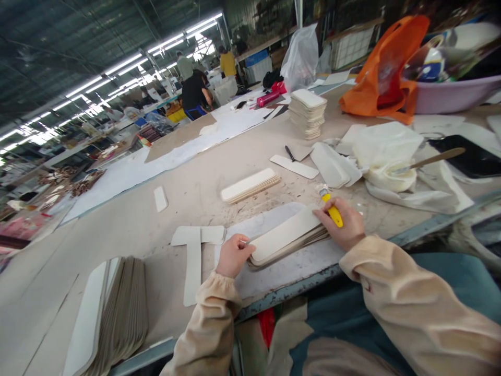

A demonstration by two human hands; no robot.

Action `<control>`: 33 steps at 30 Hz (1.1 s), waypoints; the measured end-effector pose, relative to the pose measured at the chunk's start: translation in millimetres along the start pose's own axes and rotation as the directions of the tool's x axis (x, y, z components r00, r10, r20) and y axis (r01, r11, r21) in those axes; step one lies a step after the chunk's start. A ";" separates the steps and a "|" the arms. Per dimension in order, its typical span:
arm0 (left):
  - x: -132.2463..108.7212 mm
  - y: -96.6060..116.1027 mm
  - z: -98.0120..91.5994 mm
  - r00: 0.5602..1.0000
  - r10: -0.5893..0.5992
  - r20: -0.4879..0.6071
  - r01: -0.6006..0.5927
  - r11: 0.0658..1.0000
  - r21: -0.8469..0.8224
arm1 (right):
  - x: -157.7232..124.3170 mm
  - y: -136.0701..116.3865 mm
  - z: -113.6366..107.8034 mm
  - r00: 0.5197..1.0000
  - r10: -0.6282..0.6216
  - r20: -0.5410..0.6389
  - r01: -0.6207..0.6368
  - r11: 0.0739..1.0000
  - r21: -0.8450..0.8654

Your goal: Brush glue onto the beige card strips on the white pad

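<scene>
The left grip point(234, 257) is pinching a white strip point(287, 233); the right grip point(346, 225) is clasping a yellow brush point(335, 215).

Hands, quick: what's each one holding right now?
Left hand: closed, pinching one end of the top white strip.
Right hand: closed around the yellow brush, also at the strip's other end.
</scene>
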State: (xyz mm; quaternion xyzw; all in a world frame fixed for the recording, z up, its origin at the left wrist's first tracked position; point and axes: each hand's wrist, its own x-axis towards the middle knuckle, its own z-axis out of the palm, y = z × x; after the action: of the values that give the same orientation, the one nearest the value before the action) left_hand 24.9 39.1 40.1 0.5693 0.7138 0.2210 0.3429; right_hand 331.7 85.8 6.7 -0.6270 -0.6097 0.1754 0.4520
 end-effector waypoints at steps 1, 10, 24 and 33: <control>-0.2 0.5 0.2 1.000 0.003 -0.005 -0.003 1.000 0.021 | 0.1 0.2 0.2 1.000 -0.004 0.006 0.004 1.000 -0.014; -3.3 5.3 -0.2 1.000 0.023 -0.006 -0.022 0.990 0.142 | -2.9 4.9 4.9 0.998 -0.057 0.013 0.059 0.991 -0.124; 0.2 2.8 -2.5 0.994 0.102 0.035 -0.108 0.948 0.300 | -30.2 -22.3 21.7 0.809 -0.571 0.140 0.584 0.807 -0.089; 1.8 -3.0 -2.1 0.983 0.179 0.039 -0.183 0.940 0.289 | -57.4 -25.5 32.2 0.738 -0.561 0.375 0.603 0.797 0.005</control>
State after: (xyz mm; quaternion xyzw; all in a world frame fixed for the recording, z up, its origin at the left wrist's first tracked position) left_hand 21.2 40.3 38.9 0.6783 0.6810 0.1404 0.2377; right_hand 280.2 40.3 -9.5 -0.3870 -0.8559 0.1002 0.3281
